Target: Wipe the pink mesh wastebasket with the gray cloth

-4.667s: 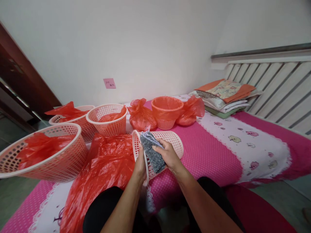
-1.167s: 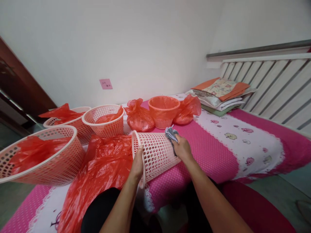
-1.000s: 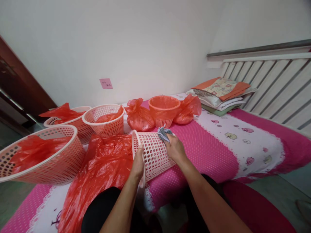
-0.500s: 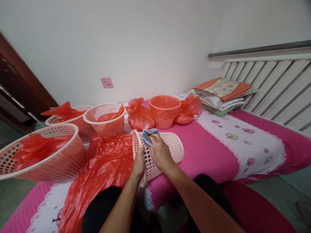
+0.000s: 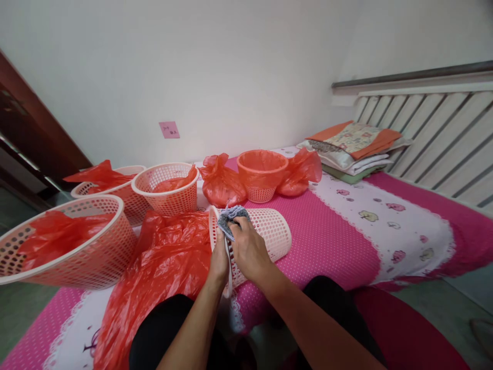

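A pale pink perforated plastic basket lies on its side in front of me, its mouth turned left. My left hand is closed on the basket's rim. A grey-blue cloth is gripped in my right hand, whose fingers press it against the basket's side by the rim. Left of the basket, a red plastic bag is spread flat over the bed and hangs off its front edge.
Several pink baskets holding red bags, such as the large basket, stand at the left. Near the wall are a bag-lined basket and tied red bags. Folded bedding lies by the white bed rail.
My right hand has shifted slightly left with the cloth, closer to the rim. My left hand and the basket have stayed nearly where they were.
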The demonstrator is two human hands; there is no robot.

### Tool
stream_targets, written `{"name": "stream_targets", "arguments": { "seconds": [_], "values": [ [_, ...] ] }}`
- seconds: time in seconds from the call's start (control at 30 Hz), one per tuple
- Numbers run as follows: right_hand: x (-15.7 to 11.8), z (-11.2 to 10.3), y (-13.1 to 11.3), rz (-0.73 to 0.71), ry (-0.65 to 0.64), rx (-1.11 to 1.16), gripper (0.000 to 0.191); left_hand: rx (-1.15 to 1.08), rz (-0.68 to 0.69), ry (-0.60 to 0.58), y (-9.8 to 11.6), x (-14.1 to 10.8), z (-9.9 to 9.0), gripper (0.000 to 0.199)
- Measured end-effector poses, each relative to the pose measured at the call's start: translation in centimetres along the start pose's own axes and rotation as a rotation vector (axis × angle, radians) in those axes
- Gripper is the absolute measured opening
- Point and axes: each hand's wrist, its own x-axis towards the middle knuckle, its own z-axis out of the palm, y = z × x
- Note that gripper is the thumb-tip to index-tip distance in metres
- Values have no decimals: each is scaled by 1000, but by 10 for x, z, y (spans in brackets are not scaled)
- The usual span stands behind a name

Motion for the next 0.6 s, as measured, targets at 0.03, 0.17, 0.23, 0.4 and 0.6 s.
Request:
{"name": "stream_targets", "arguments": {
  "seconds": [0.03, 0.17, 0.23, 0.4, 0.6],
  "values": [
    [-1, 0, -1, 2, -2, -13, 39, -5, 0, 6, -2, 1, 0, 41],
    [-8, 0, -4, -3, -28, -76, 41, -80, -30, -20, -8, 5, -1, 45],
    [-12, 0, -5, -5, -63, -99, 41, -136, -56, -37, -10, 7, -1, 47],
    [-23, -1, -4, -16, -113, -101, 43, -164, -82, 13, -11, 9, -1, 40],
    [-47, 3, 5, -101, -79, -101, 43, -364, -164, -140, -1, 3, 5, 55]
  ]
}}
